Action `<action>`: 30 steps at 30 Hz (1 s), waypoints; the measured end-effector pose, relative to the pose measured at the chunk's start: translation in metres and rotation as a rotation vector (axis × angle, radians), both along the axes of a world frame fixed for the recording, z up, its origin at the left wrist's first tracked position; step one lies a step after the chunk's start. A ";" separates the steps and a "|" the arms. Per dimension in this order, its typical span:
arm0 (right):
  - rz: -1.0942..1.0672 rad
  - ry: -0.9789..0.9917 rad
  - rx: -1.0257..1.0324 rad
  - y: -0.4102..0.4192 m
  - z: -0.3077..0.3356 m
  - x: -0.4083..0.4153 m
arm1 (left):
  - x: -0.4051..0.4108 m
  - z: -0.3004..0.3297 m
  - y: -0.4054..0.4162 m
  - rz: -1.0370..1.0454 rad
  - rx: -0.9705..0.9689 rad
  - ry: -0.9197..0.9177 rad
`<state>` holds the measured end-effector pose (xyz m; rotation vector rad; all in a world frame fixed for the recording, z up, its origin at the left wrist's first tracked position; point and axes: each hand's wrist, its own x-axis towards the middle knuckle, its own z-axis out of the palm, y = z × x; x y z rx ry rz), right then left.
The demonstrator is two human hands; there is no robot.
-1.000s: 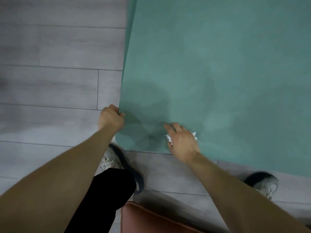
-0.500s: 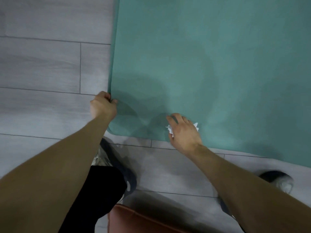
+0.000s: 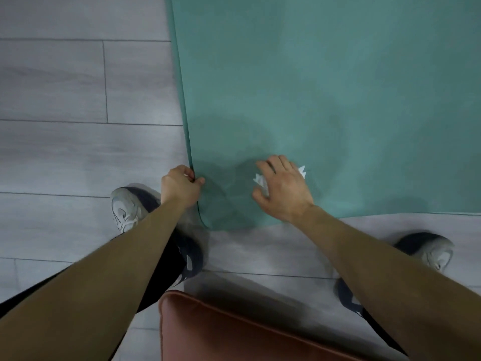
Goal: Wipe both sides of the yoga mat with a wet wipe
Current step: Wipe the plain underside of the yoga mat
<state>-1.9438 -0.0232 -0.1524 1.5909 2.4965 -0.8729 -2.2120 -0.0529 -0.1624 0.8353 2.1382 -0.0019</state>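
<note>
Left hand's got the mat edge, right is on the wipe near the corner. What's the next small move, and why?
Probably sweep the right hand with the wet wipe rightward along the yoga mat: darker damp patches sit only around the near-left corner, and the left hand grips the edge.

Matt teal yoga mat [image 3: 312, 87], crumpled white wet wipe [image 3: 302, 171], grey wood-grain floor [image 3: 65, 152], smooth brown leather cushion [image 3: 221, 334]

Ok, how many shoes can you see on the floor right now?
2. One shoe sits left of the left forearm, beside the mat's corner; the other shoe is at the right, partly hidden behind the right forearm.
</note>
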 end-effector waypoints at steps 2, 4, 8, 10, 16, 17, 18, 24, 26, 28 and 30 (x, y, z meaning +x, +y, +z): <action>-0.034 0.080 0.057 0.004 -0.006 -0.007 | -0.007 -0.006 0.000 -0.064 -0.007 0.015; -0.046 0.150 0.124 0.014 -0.017 -0.013 | -0.014 -0.013 0.000 -0.136 -0.019 0.038; -0.010 0.331 0.231 0.035 -0.040 -0.020 | -0.020 -0.025 0.006 -0.200 -0.030 0.057; 0.032 0.395 0.307 0.049 -0.052 -0.019 | -0.029 -0.030 0.012 -0.157 -0.075 0.003; 0.256 0.189 0.565 0.062 -0.094 0.003 | -0.026 -0.032 0.039 -0.097 -0.178 -0.165; 0.279 0.138 0.584 0.061 -0.093 0.011 | -0.022 -0.031 0.044 -0.128 -0.157 -0.148; 0.279 0.107 0.597 0.059 -0.087 0.018 | -0.015 -0.026 0.048 -0.141 -0.115 -0.134; -0.121 0.135 0.295 -0.027 -0.012 0.055 | 0.038 0.001 -0.010 -0.138 0.086 -0.093; -0.144 0.170 0.301 -0.067 0.004 0.066 | 0.059 0.006 -0.032 -0.122 0.148 -0.138; -0.134 0.179 0.288 -0.098 0.014 0.073 | 0.078 0.009 -0.056 -0.126 0.166 -0.206; -0.120 0.157 0.271 -0.122 0.022 0.081 | 0.099 0.014 -0.083 -0.135 0.162 -0.238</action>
